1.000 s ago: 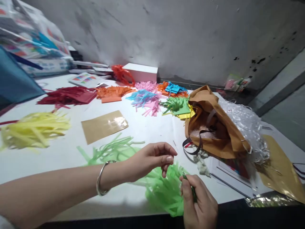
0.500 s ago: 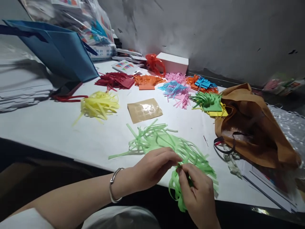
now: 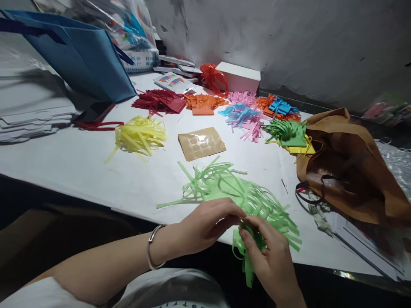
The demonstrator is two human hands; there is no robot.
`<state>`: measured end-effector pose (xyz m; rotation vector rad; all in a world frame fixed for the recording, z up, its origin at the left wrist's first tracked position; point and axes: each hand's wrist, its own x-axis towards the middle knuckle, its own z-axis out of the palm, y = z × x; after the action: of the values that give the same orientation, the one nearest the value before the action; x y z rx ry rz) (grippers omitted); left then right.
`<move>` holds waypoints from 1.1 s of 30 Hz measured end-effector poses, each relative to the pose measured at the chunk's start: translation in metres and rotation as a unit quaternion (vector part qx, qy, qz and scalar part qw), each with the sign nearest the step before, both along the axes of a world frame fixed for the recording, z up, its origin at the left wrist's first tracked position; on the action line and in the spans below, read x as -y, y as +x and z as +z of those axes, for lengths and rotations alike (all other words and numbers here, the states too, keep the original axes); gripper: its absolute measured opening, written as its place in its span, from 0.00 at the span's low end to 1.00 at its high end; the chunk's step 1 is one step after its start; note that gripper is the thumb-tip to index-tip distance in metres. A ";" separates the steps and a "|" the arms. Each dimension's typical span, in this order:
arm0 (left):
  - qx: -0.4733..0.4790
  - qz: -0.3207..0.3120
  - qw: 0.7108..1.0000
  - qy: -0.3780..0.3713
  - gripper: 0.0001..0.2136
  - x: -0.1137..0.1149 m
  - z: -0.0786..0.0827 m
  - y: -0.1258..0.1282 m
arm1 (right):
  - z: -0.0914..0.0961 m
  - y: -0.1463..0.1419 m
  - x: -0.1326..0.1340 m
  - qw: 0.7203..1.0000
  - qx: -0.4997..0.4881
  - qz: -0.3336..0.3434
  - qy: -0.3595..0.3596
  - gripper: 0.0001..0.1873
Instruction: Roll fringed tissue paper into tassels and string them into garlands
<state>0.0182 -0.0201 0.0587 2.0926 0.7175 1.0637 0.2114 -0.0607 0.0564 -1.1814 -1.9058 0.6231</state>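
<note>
White table [image 3: 135,184], yellow fringe [image 3: 141,133], brown bag [image 3: 369,196], right fingers [image 3: 253,247] pinching green strips [image 3: 248,268], left fingers' [image 3: 226,208] hold unclear

Left hand [image 3: 205,226] and right hand [image 3: 272,252] meet at the fingertips by the near edge of the white surface [image 3: 83,158]; right fingers grip a green strip bundle [image 3: 248,271] hanging past that edge. Light-green fringed tissue [image 3: 226,188] lies spread just inboard, beige sticker sheet [image 3: 205,145] beyond it. Brown bag [image 3: 346,167] gapes toward the right edge.
</note>
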 end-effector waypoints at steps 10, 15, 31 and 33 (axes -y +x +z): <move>0.021 -0.002 0.978 -0.208 0.05 -0.004 0.001 -0.004 | -0.007 -0.004 -0.001 0.999 0.027 0.005 0.020 0.06; -0.049 0.023 0.984 -0.168 0.06 -0.004 0.007 -0.016 | -0.008 -0.014 -0.001 0.987 0.096 0.021 0.126 0.06; -0.146 0.551 0.784 0.247 0.17 -0.070 0.026 -0.177 | -0.063 -0.045 -0.030 0.957 0.251 0.068 0.131 0.22; -0.185 0.442 0.841 0.251 0.14 -0.061 0.010 -0.148 | -0.068 -0.051 -0.034 0.953 0.269 0.067 0.120 0.24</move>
<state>-0.1295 0.0405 0.0686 2.4828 1.9021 1.4350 0.1604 -0.0263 -0.0116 -1.1438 -2.4525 0.1243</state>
